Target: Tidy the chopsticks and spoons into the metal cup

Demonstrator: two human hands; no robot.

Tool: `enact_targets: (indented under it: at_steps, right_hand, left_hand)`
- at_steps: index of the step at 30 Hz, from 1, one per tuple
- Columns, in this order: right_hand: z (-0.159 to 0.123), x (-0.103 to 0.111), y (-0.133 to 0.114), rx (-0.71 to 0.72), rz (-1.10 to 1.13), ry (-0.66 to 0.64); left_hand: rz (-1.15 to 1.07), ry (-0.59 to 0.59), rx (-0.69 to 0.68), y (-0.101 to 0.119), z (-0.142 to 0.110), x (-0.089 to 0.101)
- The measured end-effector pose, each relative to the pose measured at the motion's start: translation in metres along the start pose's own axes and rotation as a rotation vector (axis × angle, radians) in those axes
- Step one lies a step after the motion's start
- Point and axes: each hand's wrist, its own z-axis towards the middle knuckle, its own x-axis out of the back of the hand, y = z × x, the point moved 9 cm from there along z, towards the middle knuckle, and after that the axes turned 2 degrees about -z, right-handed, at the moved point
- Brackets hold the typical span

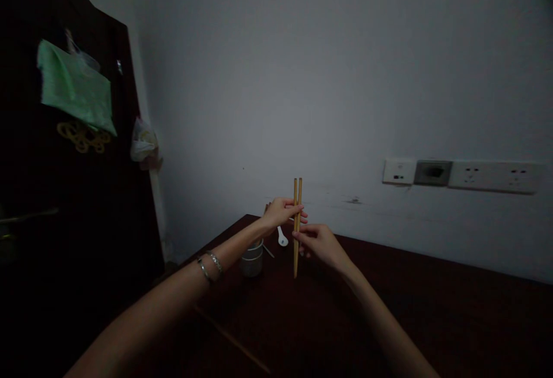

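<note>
A pair of wooden chopsticks (296, 257) is held upright above the dark table, thin ends down. My left hand (279, 213) pinches their upper part between thumb and fingers. Lower down, my right hand (322, 243) grips the same chopsticks near the middle. Behind the hands, a white spoon (282, 237) lies on the table. A grey metal-looking holder (252, 263) stands left of the chopsticks, partly covered by my left forearm. Beside it lies a thin light-coloured stick (268, 251).
The dark red table (389, 297) meets a pale wall (280, 78). Wall sockets (470, 176) are on the right. One long thin stick (233, 340) lies near the table's front. A dark door (26, 165) with a hanging green cloth (75, 87) stands left, near a plastic bag (143, 142).
</note>
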Motion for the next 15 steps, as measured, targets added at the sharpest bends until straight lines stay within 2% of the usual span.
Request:
enact_targets:
  at_steps: [3, 5, 7, 10, 13, 15]
  right_hand:
    - [0.01, 0.007, 0.034, -0.121, 0.006, -0.015]
    - [0.015, 0.018, 0.062, -0.198, -0.015, 0.012]
    - [0.018, 0.032, 0.092, -0.274, -0.108, 0.065]
    - [0.019, 0.051, 0.131, -0.336, -0.338, 0.133]
    - [0.02, 0.061, 0.157, -0.322, -0.568, 0.176]
    - [0.023, 0.064, 0.168, -0.308, -0.707, 0.206]
  left_hand:
    - [0.008, 0.104, 0.039, -0.03, 0.008, 0.009]
    - [0.053, 0.142, 0.124, -0.054, 0.009, 0.014]
    - [0.152, 0.074, 0.26, -0.084, 0.002, 0.009]
    - [0.378, -0.099, 0.443, -0.127, -0.025, -0.007]
    - [0.628, -0.195, 0.501, -0.154, -0.054, -0.023]
    - [0.75, -0.25, 0.474, -0.165, -0.066, -0.036]
